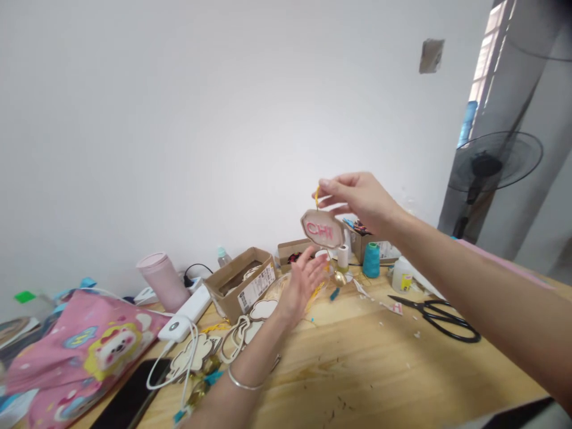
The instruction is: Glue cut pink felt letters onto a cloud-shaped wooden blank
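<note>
My right hand (pixel 361 199) pinches the yellow cord loop (pixel 317 195) of a hanging ornament, well above the table. The ornament is a wooden plaque (pixel 323 229) with clipped corners, a pale face and pink letters reading "CHI". Below the plaque a gold bell (pixel 340 279) and a teal tassel (pixel 335 294) appear to hang from it. Close under the plaque is my left hand (pixel 306 280), palm up with fingers apart and nothing in it. Whether its fingertips touch the hanging string, I cannot tell.
Black scissors (pixel 440 316), a glue bottle (pixel 402 274) and a teal thread cone (pixel 371 260) stand or lie at right. An open cardboard box (pixel 239 286), wooden cutouts (pixel 192 357), a pink cup (pixel 163 280), a power strip (pixel 187 313), a phone (pixel 129 396) and a pink bag (pixel 75 357) fill the left.
</note>
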### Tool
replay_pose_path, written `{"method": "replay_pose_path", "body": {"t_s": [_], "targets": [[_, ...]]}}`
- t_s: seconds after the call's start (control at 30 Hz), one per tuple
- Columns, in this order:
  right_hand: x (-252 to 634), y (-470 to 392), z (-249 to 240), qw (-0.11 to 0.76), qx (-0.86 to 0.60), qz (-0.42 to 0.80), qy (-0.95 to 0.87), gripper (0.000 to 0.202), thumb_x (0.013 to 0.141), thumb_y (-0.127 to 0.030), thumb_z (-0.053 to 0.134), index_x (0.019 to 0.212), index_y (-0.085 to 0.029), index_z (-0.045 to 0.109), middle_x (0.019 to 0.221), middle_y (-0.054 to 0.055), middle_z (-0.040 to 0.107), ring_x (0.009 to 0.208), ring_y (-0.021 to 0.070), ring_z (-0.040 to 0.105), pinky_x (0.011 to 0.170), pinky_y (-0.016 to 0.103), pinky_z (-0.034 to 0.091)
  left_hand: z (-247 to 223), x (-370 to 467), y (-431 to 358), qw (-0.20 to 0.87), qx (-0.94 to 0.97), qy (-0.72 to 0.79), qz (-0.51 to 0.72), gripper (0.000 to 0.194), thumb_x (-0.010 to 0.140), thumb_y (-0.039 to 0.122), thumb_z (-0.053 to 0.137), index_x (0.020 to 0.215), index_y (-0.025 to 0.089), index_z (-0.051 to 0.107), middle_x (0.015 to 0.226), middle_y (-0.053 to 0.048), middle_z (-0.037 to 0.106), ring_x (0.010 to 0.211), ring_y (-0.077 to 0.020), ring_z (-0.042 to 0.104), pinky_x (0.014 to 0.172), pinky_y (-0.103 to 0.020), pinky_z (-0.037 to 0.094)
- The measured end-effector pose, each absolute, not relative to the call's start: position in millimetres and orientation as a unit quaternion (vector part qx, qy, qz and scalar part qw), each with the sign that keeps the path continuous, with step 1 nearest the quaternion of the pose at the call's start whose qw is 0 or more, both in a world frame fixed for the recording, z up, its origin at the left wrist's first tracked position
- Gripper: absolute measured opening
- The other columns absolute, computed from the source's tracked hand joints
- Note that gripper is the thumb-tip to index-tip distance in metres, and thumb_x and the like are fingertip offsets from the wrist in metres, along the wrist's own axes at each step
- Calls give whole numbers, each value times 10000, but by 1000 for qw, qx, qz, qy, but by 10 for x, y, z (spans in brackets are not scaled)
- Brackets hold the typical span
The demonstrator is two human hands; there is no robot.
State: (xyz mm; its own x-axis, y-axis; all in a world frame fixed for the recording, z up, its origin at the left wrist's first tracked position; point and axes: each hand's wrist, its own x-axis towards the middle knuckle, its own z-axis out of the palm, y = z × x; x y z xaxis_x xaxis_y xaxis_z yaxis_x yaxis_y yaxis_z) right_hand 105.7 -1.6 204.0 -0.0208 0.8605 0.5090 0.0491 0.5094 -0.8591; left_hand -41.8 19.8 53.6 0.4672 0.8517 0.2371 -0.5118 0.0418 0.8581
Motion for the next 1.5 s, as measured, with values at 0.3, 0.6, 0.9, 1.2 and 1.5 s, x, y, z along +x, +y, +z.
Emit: {"method": "replay_pose_path", "body": {"t_s": [0.3, 0.6, 0.9, 1.2, 1.5], "targets": [[1059, -137, 1302, 601, -331, 618, -383, 110, 799, -269, 574, 737, -186, 610, 715, -7, 658, 620, 75, 610, 587, 172, 501, 237, -515, -658, 716, 562, 262, 321, 635, 624, 336, 728, 1192, 186, 485, 790, -57, 641, 706, -149, 572, 665, -269, 415], [1103, 120, 258, 468, -498, 598, -419, 228, 830, -192, 414, 608, -183, 464, 559, 5, 552, 517, 94, 552, 582, 231, 487, -553, -696, -1092, 780, 443, 379, 225, 778, 601, 518, 689, 1250, 216, 384, 958, -62, 540, 622, -109, 564, 506, -225, 400], [1229, 416, -219, 373, -589, 353, -624, 255, 751, -322, 507, 542, -176, 503, 475, -27, 487, 486, 102, 434, 481, 214, 320, -509, -634, -1052, 842, 382, 337, 179, 795, 542, 503, 740, 1231, 215, 467, 1039, -106, 538, 677, -118, 568, 591, -236, 405], [1414, 414, -149, 237, -608, 127, -747, 214, 829, -264, 462, 776, -164, 643, 843, 81, 667, 782, 185, 567, 641, 262, 344, -309, -756, -955, 800, 518, 289, 83, 478, 699, 509, 607, 1109, 262, 593, 967, -36, 611, 903, -192, 554, 776, -274, 389], [1444, 492, -219, 250, -570, 3, -783, 282, 879, -294, 411, 1029, -174, 618, 1036, 103, 646, 978, 225, 532, 798, 312, 402, 83, -792, -554, 524, 767, 348, 128, 240, 711, 347, 623, 940, 312, 688, 902, -32, 682, 847, -218, 593, 785, -274, 422]]}}
